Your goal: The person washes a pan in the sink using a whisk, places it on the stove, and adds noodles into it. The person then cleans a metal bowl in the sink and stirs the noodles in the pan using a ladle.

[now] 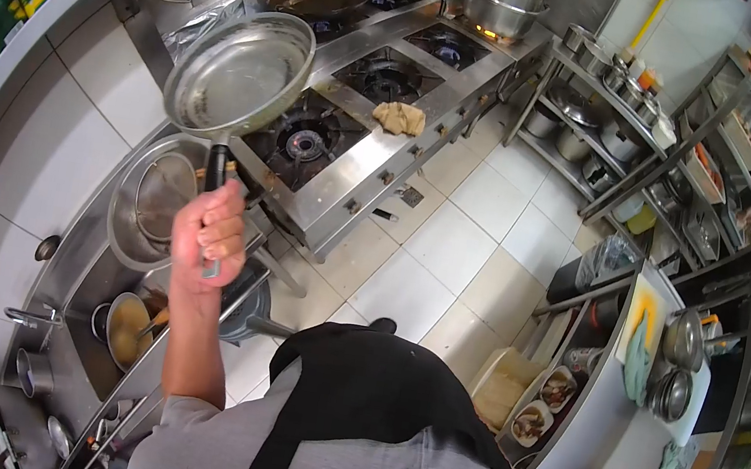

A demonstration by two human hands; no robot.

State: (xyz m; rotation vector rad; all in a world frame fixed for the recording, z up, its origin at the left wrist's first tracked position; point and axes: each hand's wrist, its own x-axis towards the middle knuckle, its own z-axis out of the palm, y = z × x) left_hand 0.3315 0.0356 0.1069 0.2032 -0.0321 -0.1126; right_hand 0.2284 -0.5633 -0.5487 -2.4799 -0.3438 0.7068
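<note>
The person's bare left hand [212, 234] is gripping the black handle [217, 167] of a round, silver metal frying pan [239, 73]; a crumpled tan cloth [400, 119] is lying on the stainless-steel gas stove [332, 170].

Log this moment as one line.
Left hand: grips black handle | metal frying pan: raised, no food visible | right hand: not in view
</note>
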